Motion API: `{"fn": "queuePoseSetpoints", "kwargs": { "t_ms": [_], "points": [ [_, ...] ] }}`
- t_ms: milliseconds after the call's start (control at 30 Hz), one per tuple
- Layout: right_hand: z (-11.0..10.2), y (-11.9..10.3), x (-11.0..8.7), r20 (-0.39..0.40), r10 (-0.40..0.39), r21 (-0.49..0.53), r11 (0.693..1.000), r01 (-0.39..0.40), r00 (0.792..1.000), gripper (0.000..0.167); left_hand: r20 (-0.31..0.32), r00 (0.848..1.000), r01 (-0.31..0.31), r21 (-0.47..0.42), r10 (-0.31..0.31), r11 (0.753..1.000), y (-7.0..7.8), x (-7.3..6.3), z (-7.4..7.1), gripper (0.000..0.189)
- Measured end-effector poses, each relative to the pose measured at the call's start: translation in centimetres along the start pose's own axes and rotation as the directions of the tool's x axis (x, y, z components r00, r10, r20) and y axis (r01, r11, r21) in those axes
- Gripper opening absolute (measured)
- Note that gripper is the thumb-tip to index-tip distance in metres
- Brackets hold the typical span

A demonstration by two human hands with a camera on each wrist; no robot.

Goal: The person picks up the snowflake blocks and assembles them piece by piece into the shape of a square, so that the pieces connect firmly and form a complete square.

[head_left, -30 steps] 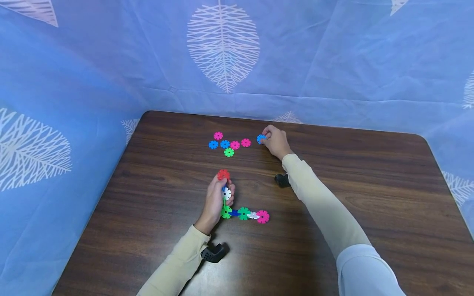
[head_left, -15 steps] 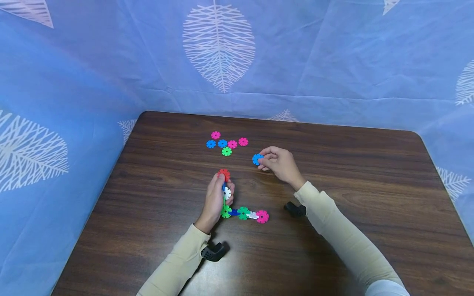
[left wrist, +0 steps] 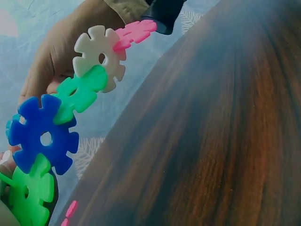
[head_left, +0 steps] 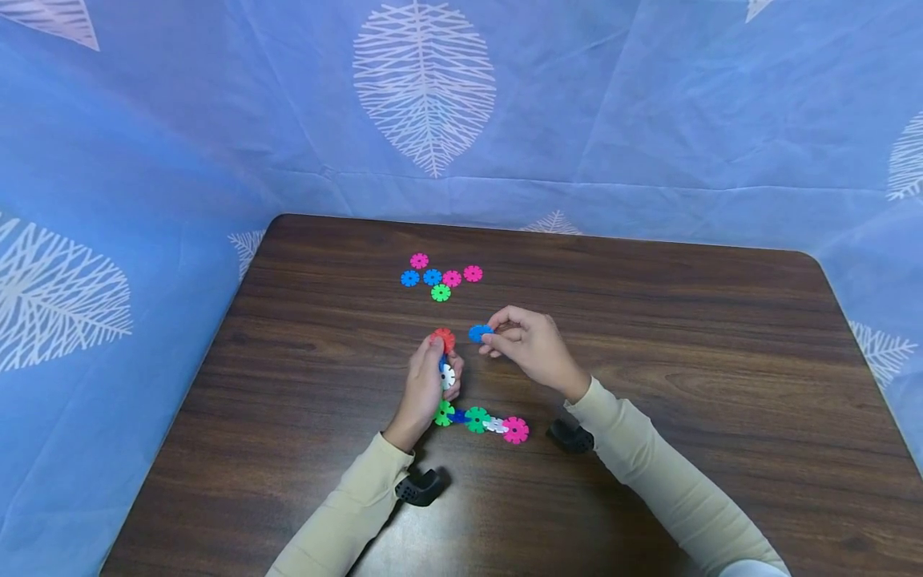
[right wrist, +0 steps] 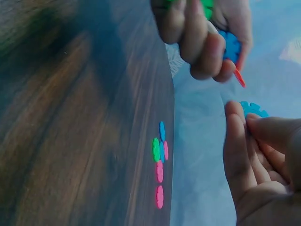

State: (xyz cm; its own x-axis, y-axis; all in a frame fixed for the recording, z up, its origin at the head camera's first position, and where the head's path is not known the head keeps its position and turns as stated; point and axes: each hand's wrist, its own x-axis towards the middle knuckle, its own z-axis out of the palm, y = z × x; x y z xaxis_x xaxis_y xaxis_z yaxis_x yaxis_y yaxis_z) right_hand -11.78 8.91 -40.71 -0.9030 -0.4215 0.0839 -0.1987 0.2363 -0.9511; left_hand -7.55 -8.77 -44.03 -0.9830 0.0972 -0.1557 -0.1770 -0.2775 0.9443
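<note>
My left hand grips a chain of notched plastic discs by its upper part, thumb on the red disc at the top end. Below it come a white disc and a light green disc, where the chain bends right to a green disc and a pink disc at the far end. In the left wrist view a dark blue disc slots into its green neighbours. My right hand pinches a blue disc between thumb and fingers, just right of the red one and apart from it.
Loose discs lie farther back on the brown table: several pink and blue ones, such as a pink disc and a blue disc, plus a green disc. A blue leaf-print cloth hangs behind the table.
My right hand has lifted the blue disc from the back of the table and brought it nearer, down and left toward the red disc. The left hand keeps its grip, barely shifted.
</note>
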Motion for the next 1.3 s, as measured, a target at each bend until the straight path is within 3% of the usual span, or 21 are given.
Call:
{"fn": "queuePoseSetpoints", "kwargs": {
  "t_ms": [133, 300, 600, 800, 1067, 1200, 1300],
  "points": [
    [0.7, -0.1, -0.2, -0.028, -0.08, -0.128, 0.989, 0.075, 0.996, 0.01, 0.005, 1.0, -0.014, 0.027, 0.013, 1.0, 0.2, 0.0, 0.2, 0.029],
    [1.3, -0.1, -0.3, -0.04, -0.159, -0.217, 0.965, 0.147, 0.986, 0.012, 0.003, 1.0, -0.003, 0.036, 0.003, 0.999, 0.4, -0.1, 0.4, 0.028],
    [1.8, 0.0, -0.4, -0.044, -0.191, -0.318, 0.933, 0.167, 0.981, 0.014, -0.004, 1.0, 0.011, 0.042, -0.011, 0.999, 0.0, -0.2, 0.4, 0.025],
    [2.1, 0.0, -0.6, -0.043, -0.234, -0.374, 0.905, 0.201, 0.971, 0.014, -0.004, 1.0, 0.001, 0.116, 0.0, 0.993, -0.2, -0.3, 0.4, 0.028],
    [2.2, 0.1, -1.3, -0.048, -0.279, -0.388, 0.89, 0.24, 0.959, 0.011, 0.024, 0.999, -0.029, 0.232, 0.024, 0.972, -0.5, -0.3, 0.4, 0.029],
    [2.3, 0.4, -1.4, -0.038, -0.312, -0.404, 0.873, 0.271, 0.949, 0.01, 0.056, 0.998, -0.023, 0.224, 0.011, 0.974, -0.5, -0.3, 0.4, 0.029],
    [2.4, 0.4, -1.3, -0.01, -0.321, -0.407, 0.866, 0.29, 0.947, 0.012, 0.062, 0.998, -0.025, 0.216, 0.011, 0.976, 0.3, -0.8, 0.5, 0.029]
  ]
}}
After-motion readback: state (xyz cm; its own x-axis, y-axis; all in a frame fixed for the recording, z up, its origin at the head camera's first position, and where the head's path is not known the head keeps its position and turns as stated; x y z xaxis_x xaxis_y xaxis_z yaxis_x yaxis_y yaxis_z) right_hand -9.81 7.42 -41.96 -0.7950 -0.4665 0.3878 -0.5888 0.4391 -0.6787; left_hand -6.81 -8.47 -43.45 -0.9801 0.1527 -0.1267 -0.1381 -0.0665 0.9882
